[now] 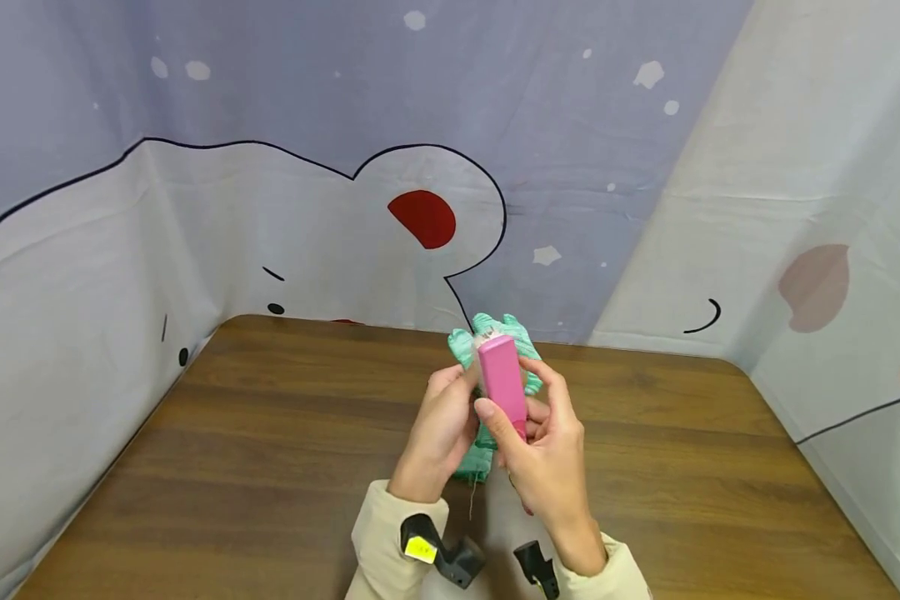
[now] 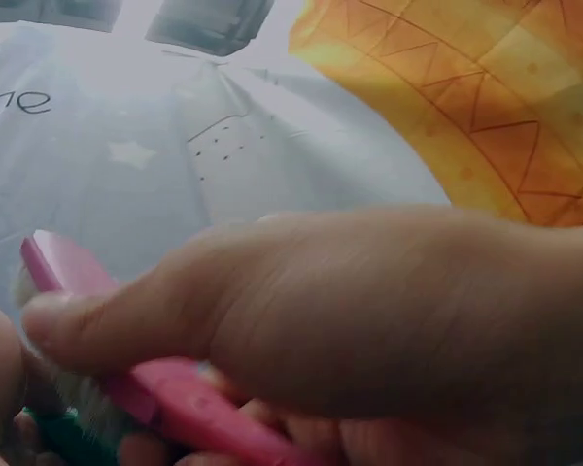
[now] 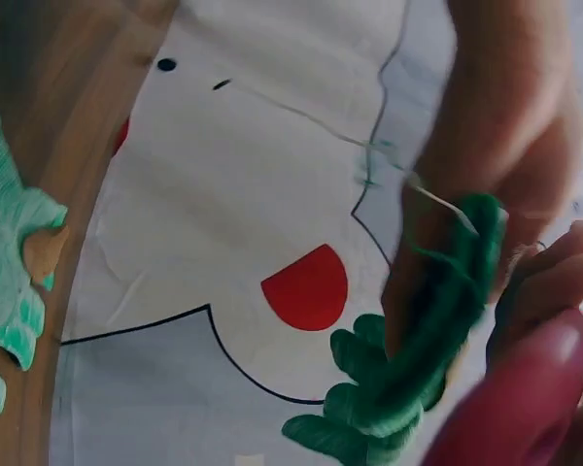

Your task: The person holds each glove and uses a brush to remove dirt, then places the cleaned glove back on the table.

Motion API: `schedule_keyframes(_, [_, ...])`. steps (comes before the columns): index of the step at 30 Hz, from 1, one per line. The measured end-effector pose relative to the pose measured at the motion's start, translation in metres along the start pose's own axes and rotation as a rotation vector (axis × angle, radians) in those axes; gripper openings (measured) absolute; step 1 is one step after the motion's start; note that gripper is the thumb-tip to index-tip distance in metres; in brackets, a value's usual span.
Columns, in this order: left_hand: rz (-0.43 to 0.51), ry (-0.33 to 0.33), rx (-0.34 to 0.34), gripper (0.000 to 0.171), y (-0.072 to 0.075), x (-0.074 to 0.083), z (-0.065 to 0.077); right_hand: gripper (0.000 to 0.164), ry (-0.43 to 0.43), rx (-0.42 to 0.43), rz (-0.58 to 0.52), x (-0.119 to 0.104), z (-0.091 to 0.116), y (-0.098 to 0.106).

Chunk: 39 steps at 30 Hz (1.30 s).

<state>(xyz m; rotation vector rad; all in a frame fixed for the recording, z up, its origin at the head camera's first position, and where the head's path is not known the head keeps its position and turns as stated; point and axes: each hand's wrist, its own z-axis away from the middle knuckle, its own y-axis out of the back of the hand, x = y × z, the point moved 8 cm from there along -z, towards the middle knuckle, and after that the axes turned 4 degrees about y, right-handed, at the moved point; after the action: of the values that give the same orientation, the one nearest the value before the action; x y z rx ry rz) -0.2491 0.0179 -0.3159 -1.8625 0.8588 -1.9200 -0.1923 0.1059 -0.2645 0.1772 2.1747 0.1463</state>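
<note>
Holding a pink brush, the right hand is clamping it between thumb and fingers, raised above the table. Just beside the brush, the left hand is pinching a green knitted glove; some fingers of this grip are hiding behind the cloth. The pale bristles are facing toward the glove's side, but whether they are touching the knit I cannot tell. A second glove is lying on the table, and a thin thread is hanging loose from the held one. Judging by this, the hands are probably brushing the held glove. The next move is calling for a firm left grip, so the knit is not folding away, and for short strokes without catching the thread.
</note>
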Motion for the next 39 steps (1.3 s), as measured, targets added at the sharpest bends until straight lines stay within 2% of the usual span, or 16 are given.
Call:
schedule_keyframes(5, [0.042,-0.031,-0.012,0.036,-0.002,0.001,0.000,0.062,-0.037,-0.003,0.107,0.014,-0.003,0.003])
schedule_keyframes(8, [0.069,-0.034,-0.039,0.037,-0.004,0.004,0.001,0.057,-0.059,0.003,0.141,0.019,-0.005,0.008])
schedule_keyframes(11, [0.057,-0.032,-0.065,0.038,-0.006,0.006,0.001,0.047,-0.036,0.027,0.170,0.016,-0.007,0.012])
schedule_keyframes(15, [0.002,-0.050,-0.047,0.041,-0.004,0.006,0.001,0.042,0.015,0.086,0.231,0.011,-0.008,0.016])
schedule_keyframes(19, [-0.111,-0.116,-0.025,0.045,-0.001,0.009,0.002,0.042,0.019,0.131,0.260,0.009,-0.008,0.022])
schedule_keyframes(20, [-0.131,-0.155,-0.038,0.044,0.009,-0.002,-0.010,0.042,0.014,0.140,0.260,0.009,-0.009,0.023])
schedule_keyframes(23, [-0.212,-0.198,-0.015,0.043,0.011,0.004,-0.008,0.042,0.001,0.154,0.269,0.011,-0.010,0.027])
schedule_keyframes(26, [-0.239,-0.203,-0.002,0.044,0.013,0.005,-0.009,0.041,-0.009,0.162,0.280,0.015,-0.010,0.030])
schedule_keyframes(27, [-0.246,-0.182,0.011,0.046,0.005,0.016,0.002,0.041,-0.012,0.162,0.281,0.017,-0.011,0.030])
schedule_keyframes(28, [-0.250,-0.194,0.005,0.044,0.004,0.018,0.003,0.040,-0.013,0.163,0.280,0.019,-0.011,0.031])
schedule_keyframes(33, [-0.241,-0.265,-0.044,0.035,0.030,-0.009,-0.023,0.038,-0.050,0.164,0.258,0.040,-0.012,0.038])
schedule_keyframes(35, [-0.270,-0.259,0.003,0.037,0.036,-0.014,-0.026,0.038,-0.060,0.162,0.228,0.048,-0.011,0.041])
schedule_keyframes(39, [-0.332,-0.219,0.134,0.042,0.019,0.008,-0.005,0.036,-0.028,0.135,0.095,0.042,-0.009,0.038])
